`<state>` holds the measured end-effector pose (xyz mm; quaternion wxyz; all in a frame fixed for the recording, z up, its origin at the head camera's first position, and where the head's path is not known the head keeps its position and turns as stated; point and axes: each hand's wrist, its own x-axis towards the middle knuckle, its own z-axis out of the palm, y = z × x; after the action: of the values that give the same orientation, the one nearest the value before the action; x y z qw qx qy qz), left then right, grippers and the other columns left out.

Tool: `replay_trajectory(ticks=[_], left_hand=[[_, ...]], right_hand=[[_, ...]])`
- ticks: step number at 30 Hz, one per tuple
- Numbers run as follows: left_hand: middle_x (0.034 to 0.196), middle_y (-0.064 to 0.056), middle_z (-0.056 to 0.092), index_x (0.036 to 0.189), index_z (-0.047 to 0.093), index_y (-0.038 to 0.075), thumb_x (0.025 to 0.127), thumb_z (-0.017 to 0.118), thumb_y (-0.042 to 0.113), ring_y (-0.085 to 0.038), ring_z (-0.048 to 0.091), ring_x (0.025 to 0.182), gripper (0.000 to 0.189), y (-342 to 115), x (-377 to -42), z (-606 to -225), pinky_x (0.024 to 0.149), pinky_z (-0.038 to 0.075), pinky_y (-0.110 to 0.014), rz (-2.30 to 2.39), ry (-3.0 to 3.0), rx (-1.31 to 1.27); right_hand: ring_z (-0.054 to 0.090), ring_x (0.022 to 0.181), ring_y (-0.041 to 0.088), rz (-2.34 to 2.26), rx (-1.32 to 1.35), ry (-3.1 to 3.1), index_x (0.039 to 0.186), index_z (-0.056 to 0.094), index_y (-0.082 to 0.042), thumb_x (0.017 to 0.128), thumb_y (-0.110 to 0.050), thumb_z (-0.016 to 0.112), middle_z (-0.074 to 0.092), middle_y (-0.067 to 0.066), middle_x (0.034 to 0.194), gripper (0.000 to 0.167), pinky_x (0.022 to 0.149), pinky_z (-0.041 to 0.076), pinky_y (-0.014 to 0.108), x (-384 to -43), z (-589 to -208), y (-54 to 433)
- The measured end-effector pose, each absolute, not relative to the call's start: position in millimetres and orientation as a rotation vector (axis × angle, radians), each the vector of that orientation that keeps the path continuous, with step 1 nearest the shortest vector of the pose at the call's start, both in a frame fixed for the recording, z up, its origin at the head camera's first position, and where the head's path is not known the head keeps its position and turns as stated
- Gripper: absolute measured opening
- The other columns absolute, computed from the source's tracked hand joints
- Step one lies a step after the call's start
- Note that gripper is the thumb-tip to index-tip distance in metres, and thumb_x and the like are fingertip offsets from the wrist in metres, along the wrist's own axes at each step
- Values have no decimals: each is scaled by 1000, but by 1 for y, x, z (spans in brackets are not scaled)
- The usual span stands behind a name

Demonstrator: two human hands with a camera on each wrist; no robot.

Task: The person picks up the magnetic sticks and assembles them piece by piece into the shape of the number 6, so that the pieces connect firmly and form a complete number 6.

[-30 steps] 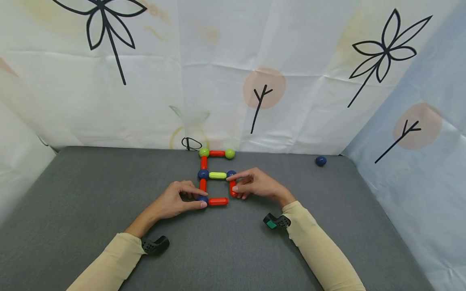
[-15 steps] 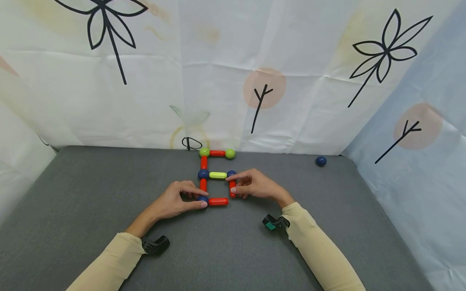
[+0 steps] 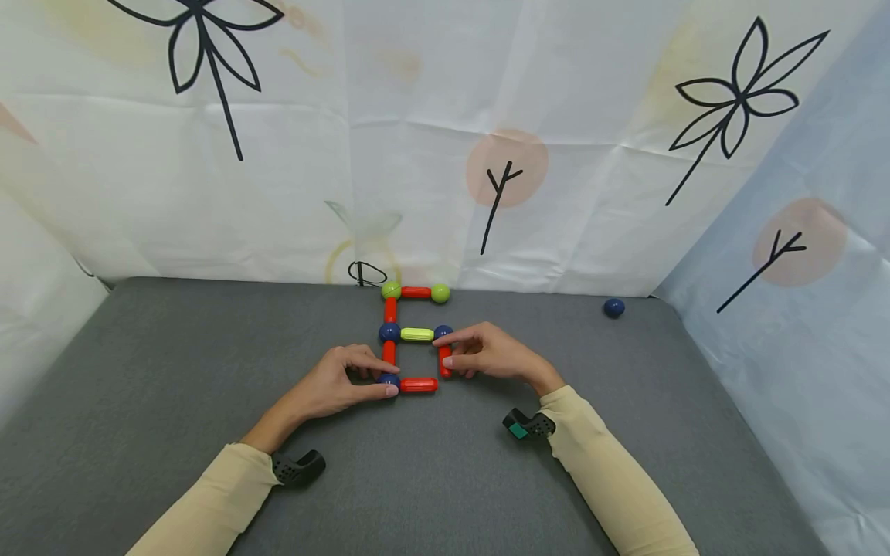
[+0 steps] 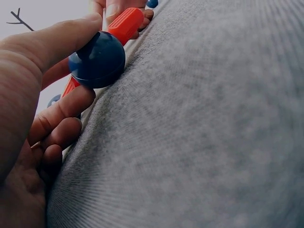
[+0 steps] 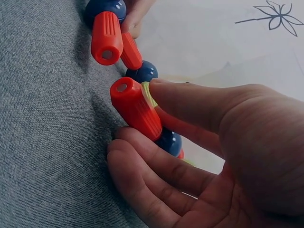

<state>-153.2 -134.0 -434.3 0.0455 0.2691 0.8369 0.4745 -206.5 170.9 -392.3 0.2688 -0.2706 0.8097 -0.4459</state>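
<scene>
A flat figure of magnetic rods and balls lies on the grey surface. My left hand (image 3: pixel 327 386) pinches the blue ball (image 4: pixel 99 61) at its near left corner between thumb and fingers. From that ball a red rod (image 3: pixel 419 384) points right, its far end bare. My right hand (image 3: pixel 497 355) grips another red rod (image 5: pixel 137 111) between thumb and fingers, the index finger reaching over the blue ball (image 3: pixel 443 332) at its top. The two rods' bare ends, with silvery magnet tips, stand close together but apart. A yellow-green rod (image 3: pixel 417 334) joins the middle blue balls.
The figure's far part has a red rod (image 3: pixel 416 292) between two green balls, the right one (image 3: pixel 440 293) an open end. A loose blue ball (image 3: pixel 614 307) lies at the back right. Patterned white cloth (image 3: pixel 417 193) rises behind the grey surface (image 3: pixel 417 486).
My right thumb and lower fingers have shifted slightly along the red rod, uncovering more of its near end. The left hand keeps its place on the blue ball.
</scene>
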Motion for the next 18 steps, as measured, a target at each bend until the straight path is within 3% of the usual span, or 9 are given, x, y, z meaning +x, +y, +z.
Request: replay_trajectory(ticks=[18], left_hand=[[85,8,61,112,81,24,83,86,34,-17,52,82,32,-134,-153,-435,71,38,-34,1452,2559,838]], right_hand=[[64,87,23,-1171,-704,2200,136,65,-6,100,-17,68,69,9,94,38,79,57,37,-206,-388,174]])
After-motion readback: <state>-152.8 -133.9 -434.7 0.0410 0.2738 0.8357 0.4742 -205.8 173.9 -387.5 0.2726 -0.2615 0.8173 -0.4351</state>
